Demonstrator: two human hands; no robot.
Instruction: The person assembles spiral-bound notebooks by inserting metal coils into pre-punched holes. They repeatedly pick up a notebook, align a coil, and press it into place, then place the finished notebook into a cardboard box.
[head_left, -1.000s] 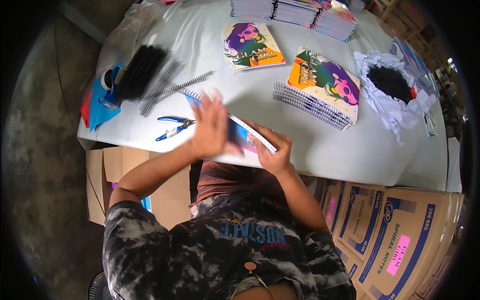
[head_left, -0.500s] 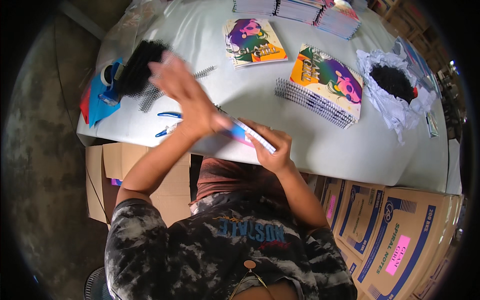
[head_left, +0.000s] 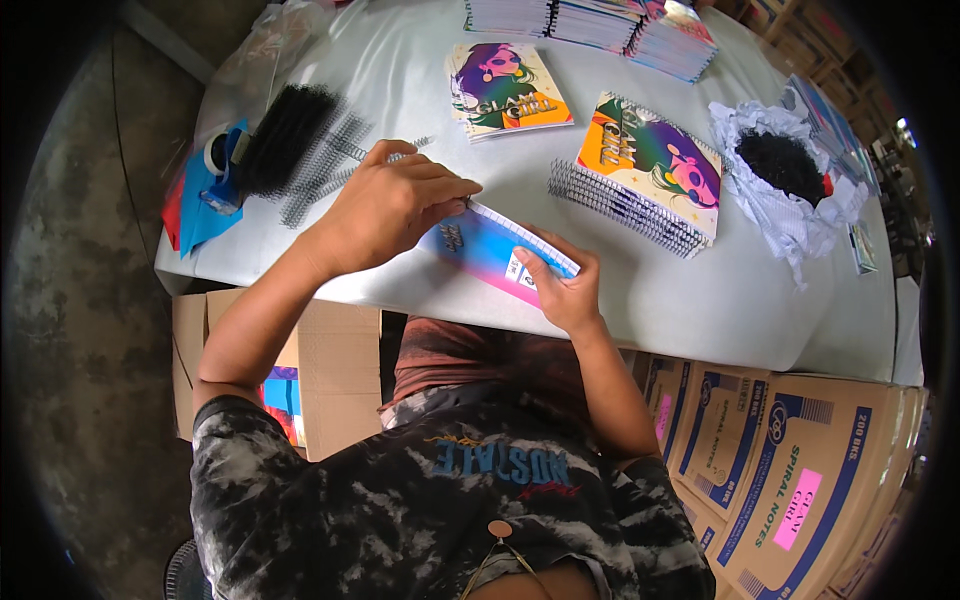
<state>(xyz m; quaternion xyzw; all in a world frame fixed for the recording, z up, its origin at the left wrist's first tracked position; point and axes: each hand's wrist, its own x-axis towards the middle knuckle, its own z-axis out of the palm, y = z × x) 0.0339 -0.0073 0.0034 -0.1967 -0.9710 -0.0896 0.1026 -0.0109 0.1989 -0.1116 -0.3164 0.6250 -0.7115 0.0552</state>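
Left hand (head_left: 395, 205) is back from the coil pile (head_left: 300, 150), fingers pinched together at the top edge of the notebook (head_left: 495, 255), prob. on a wire coil, can't tell for sure. Half a sec ago it was reaching out left. Right hand (head_left: 565, 290) stays clamped on the notebook's right end, at the desk (head_left: 650, 290) front edge.

Black coil pile (head_left: 285, 135), tape dispenser (head_left: 222, 160), cardboard boxes (head_left: 790, 480)

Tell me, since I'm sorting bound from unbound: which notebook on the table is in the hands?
The pink-and-blue notebook at the near table edge; both hands grip it, unlike the two colourful-cover notebooks lying untouched farther back.
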